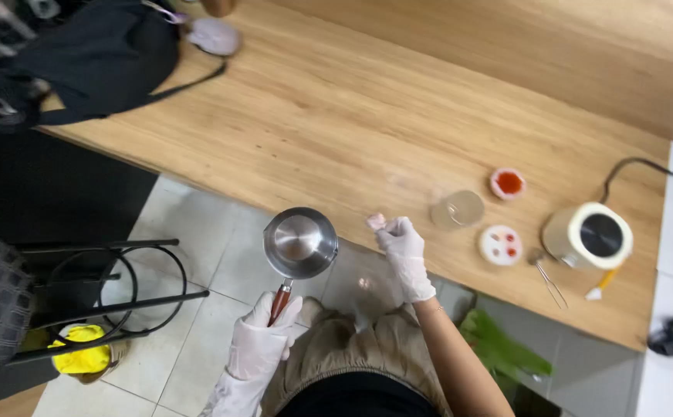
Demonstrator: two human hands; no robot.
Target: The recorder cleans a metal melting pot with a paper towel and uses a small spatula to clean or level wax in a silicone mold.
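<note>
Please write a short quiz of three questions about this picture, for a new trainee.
1. True or false: the left hand has its grip on the handle of the small steel saucepan.
2. Which thing stands nearest the cylindrical electric pot? A) the black bag B) the metal tweezers C) the yellow cloth
3. Fill in: the right hand rests at the edge of the wooden ____.

Key: 1 true; 2 B; 3 table.
</note>
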